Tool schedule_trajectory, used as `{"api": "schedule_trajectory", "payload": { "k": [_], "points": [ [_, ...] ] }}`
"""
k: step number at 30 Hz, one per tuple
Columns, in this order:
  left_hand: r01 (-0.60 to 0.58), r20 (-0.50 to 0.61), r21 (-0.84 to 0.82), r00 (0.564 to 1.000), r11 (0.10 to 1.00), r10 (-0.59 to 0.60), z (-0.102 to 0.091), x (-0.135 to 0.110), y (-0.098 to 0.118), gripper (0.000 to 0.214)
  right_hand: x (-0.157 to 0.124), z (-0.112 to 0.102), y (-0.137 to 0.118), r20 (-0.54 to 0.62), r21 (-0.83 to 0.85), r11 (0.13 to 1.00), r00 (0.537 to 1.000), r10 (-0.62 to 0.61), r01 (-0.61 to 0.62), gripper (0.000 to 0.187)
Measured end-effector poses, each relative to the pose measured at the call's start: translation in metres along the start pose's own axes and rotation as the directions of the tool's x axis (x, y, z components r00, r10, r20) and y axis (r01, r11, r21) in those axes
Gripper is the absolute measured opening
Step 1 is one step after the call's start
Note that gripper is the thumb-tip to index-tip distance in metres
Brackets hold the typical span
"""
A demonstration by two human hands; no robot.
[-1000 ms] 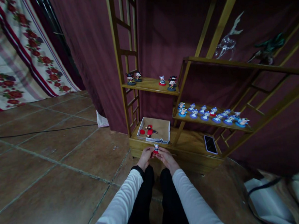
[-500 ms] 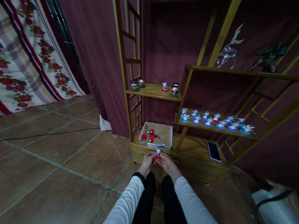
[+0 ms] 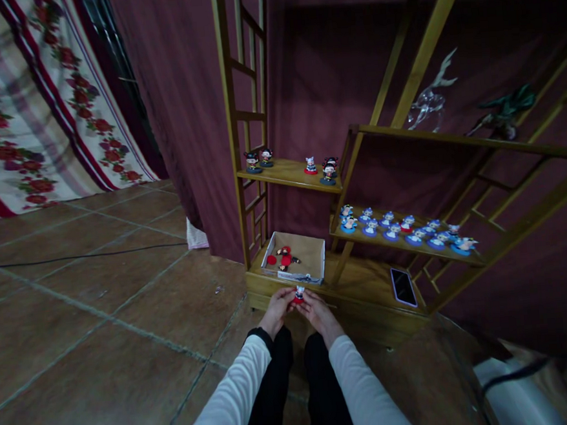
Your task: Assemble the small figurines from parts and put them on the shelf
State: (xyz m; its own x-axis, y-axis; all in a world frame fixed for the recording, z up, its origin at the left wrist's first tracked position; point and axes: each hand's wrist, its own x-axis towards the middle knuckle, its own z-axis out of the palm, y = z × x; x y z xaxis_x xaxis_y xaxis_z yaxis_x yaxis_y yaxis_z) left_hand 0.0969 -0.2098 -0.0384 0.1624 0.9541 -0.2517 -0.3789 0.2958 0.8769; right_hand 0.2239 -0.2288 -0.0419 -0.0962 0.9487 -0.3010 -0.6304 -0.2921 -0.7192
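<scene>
View tilted up, shelf (image 3: 288,171) lower — figurine (image 3: 299,294) too

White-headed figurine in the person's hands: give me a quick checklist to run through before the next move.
1. Two-handed hold on the white-headed figurine: ok; left hand and right hand both grip it low down.
2. Figurine upright: ok; its head is above its red base.
3. Base firmly attached: cannot tell; too small, and partly covered.
4. Pieces in the box standing: not ok; the red-and-black pieces lie down.
5. Figurines on the upper left shelf upright: ok, as far as visible.
6. Phone-like device apart from the hands: ok; it lies on the bottom board, to the right.
</scene>
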Motion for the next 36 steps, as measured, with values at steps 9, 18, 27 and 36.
{"api": "schedule_trajectory", "payload": {
  "k": [9,18,27,36],
  "points": [
    [-0.029,0.012,-0.048,0.999,0.998,0.030,0.0005,-0.0047,0.0047,0.047,-0.0068,0.0040,-0.0065,0.090,0.034,0.998,0.995,-0.052,0.049,0.047],
    [-0.030,0.018,-0.047,0.999,0.998,0.031,0.0018,-0.0075,0.0085,0.051,-0.0083,0.0078,-0.0088,0.089,0.057,0.993,0.990,-0.112,0.107,0.046],
    [-0.003,0.018,-0.062,1.000,0.998,0.004,0.0013,-0.0029,0.0044,0.042,-0.0051,0.0021,-0.0044,0.066,0.057,0.998,0.997,-0.026,0.022,0.032],
    [0.018,-0.002,-0.090,1.000,0.996,-0.018,0.0038,-0.0042,0.0069,0.029,-0.0047,0.0038,-0.0054,0.069,0.038,0.999,0.997,-0.022,0.020,0.022]
  ]
}}
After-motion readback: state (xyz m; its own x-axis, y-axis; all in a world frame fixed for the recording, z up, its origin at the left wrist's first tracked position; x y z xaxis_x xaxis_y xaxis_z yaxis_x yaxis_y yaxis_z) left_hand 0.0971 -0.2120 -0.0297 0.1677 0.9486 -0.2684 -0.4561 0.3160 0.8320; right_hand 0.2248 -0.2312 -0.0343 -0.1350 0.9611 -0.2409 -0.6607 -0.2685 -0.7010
